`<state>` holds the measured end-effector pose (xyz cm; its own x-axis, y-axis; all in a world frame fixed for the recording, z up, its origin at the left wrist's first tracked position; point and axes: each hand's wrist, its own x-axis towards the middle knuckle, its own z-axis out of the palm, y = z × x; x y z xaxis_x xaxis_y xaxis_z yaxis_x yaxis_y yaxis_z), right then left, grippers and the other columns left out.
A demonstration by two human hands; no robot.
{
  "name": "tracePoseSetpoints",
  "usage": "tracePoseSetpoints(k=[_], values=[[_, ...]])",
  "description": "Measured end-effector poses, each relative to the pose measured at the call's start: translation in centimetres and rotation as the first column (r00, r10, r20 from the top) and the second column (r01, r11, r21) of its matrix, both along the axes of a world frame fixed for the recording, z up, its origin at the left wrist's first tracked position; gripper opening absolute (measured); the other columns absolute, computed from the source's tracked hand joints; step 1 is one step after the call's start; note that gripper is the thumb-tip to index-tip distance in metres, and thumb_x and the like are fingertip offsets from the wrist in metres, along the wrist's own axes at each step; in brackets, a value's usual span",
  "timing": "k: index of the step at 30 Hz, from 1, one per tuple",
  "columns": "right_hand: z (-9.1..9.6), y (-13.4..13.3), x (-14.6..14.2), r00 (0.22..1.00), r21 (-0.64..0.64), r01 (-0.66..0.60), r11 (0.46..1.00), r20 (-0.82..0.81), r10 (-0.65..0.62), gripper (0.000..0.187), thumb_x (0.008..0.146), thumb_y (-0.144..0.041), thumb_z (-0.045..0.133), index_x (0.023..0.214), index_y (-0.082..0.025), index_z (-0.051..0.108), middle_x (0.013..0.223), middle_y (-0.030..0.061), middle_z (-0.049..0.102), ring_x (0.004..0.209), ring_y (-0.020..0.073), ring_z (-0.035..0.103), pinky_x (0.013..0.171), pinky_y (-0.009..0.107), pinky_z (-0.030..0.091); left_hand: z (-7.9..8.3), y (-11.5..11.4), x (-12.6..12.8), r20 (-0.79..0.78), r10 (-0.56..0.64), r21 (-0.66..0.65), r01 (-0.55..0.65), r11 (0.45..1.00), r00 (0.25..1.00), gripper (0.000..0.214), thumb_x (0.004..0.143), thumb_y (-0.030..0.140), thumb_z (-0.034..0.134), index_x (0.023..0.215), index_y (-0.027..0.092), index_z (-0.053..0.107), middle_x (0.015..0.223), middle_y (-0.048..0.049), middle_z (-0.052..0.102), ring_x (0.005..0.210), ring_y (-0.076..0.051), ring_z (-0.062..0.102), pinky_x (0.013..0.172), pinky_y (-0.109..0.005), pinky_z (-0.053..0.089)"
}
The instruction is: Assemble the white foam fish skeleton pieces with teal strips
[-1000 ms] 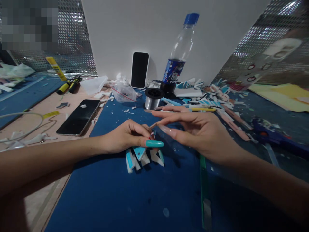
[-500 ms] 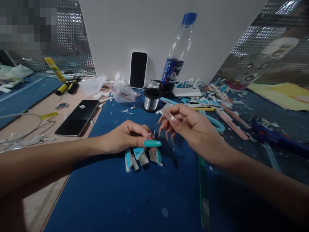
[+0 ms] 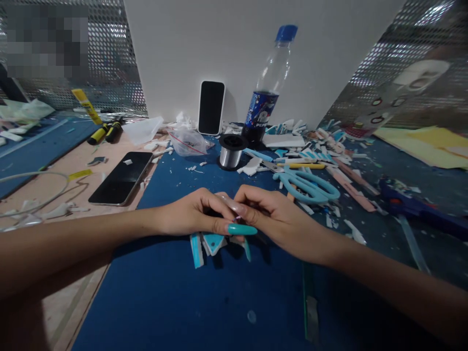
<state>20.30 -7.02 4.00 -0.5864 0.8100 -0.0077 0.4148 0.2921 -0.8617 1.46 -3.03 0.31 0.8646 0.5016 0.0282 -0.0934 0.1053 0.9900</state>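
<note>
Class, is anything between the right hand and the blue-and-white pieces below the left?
Yes: in this view, the left hand, with its turquoise thumbnail, lies between the right hand and those pieces. The scissors lie outside that path.

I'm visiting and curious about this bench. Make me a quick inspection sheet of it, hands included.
Surface: blue mat, littered with white and blue scraps toward the back.
Job's things: blue-and-white pieces just below the left hand; a tiny part at its fingertips, too small to identify.
Clutter: scissors, spool, bottle, flat phone, upright phone.
Hands: left pinching; right hand meeting it, its hold hidden.
Cables: pale looped cord, picture's left.
Surroundings: white panel behind, shiny perforated screens both sides.
</note>
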Motion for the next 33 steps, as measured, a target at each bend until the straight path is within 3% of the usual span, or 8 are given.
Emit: tracePoseSetpoints(k=[4,10,18,22,26,29,31,33], values=[[-0.1,-0.1,0.0,0.998,0.082,-0.008,0.997,0.055,0.004,0.025,0.094,-0.033,0.04,0.078,-0.018,0.049,0.065,-0.0038,0.045,0.053,0.0077,0.035,0.048,0.022,0.029,0.1,0.1,0.0,-0.003,0.03,0.101,-0.03,0.994,1.0,0.009,0.073,0.011,0.068,0.077,0.015,0.074,0.084,-0.0052,0.072,0.082,-0.013,0.064,0.077,-0.021,0.052],[-0.2,-0.1,-0.1,0.993,0.281,0.017,0.96,0.107,-0.049,0.026,0.094,-0.028,0.04,0.073,-0.017,0.049,0.06,-0.0036,0.042,0.049,0.0076,0.033,0.049,0.024,0.027,0.4,0.1,0.1,-0.009,0.028,0.097,-0.027,0.995,1.0,0.011,0.072,0.009,0.067,0.076,0.016,0.074,0.083,-0.0055,0.071,0.084,-0.014,0.062,0.077,-0.022,0.051],[0.0,-0.4,0.0,0.992,0.221,0.043,0.974,0.106,-0.068,0.026,0.094,-0.028,0.038,0.073,-0.018,0.047,0.049,-0.0063,0.038,0.04,0.0075,0.029,0.045,0.024,0.023,0.2,0.1,-0.1,0.015,0.081,0.102,-0.082,0.991,0.997,0.01,0.078,0.023,0.065,0.075,0.019,0.074,0.08,-0.003,0.065,0.083,-0.011,0.058,0.076,-0.02,0.048],[1.5,-0.6,0.2,0.959,0.225,0.06,0.973,0.258,-0.119,0.028,0.095,-0.032,0.033,0.075,-0.018,0.047,0.055,-0.0031,0.044,0.045,0.009,0.036,0.046,0.024,0.025,0.2,0.0,-0.1,0.025,0.114,0.096,-0.116,0.989,0.993,0.014,0.077,0.028,0.065,0.07,0.018,0.072,0.076,-0.0018,0.062,0.075,-0.01,0.056,0.07,-0.02,0.046],[5.6,-1.4,2.1,0.835,0.315,0.023,0.949,0.517,-0.192,0.028,0.092,-0.04,0.037,0.083,-0.018,0.053,0.069,0.0031,0.056,0.055,0.013,0.047,0.048,0.026,0.03,0.2,0.0,-0.1,-0.025,0.128,0.173,-0.122,0.977,0.991,0.021,0.075,0.037,0.067,0.065,0.018,0.072,0.064,-0.0011,0.056,0.069,-0.011,0.051,0.068,-0.022,0.043],[8.4,-1.9,6.0,0.719,0.34,0.031,0.94,0.645,-0.257,0.026,0.088,-0.041,0.043,0.099,-0.02,0.055,0.088,0.0067,0.06,0.066,0.0173,0.054,0.052,0.028,0.037,0.0,0.0,-0.2,-0.046,0.131,0.212,-0.119,0.97,0.99,0.022,0.075,0.04,0.066,0.066,0.02,0.072,0.065,-0.0018,0.056,0.07,-0.012,0.048,0.069,-0.025,0.043],[8.9,-2.0,9.6,0.565,0.343,0.051,0.938,0.764,-0.311,0.042,0.08,-0.044,0.056,0.114,-0.02,0.051,0.105,0.0106,0.058,0.084,0.0248,0.057,0.062,0.032,0.044,-0.1,0.0,-0.2,-0.068,0.143,0.22,-0.125,0.968,0.987,0.022,0.075,0.04,0.065,0.066,0.021,0.072,0.067,-0.0024,0.055,0.07,-0.013,0.047,0.069,-0.025,0.043],[8.1,-1.8,13.4,0.284,0.384,0.18,0.906,0.861,-0.421,0.063,0.065,-0.037,0.074,0.119,-0.018,0.049,0.12,0.0132,0.051,0.108,0.0316,0.049,0.082,0.037,0.045,-0.2,0.0,-0.2,-0.097,0.139,0.217,-0.116,0.969,0.986,0.022,0.075,0.039,0.064,0.065,0.021,0.071,0.069,-0.0027,0.054,0.069,-0.013,0.047,0.066,-0.025,0.042]])
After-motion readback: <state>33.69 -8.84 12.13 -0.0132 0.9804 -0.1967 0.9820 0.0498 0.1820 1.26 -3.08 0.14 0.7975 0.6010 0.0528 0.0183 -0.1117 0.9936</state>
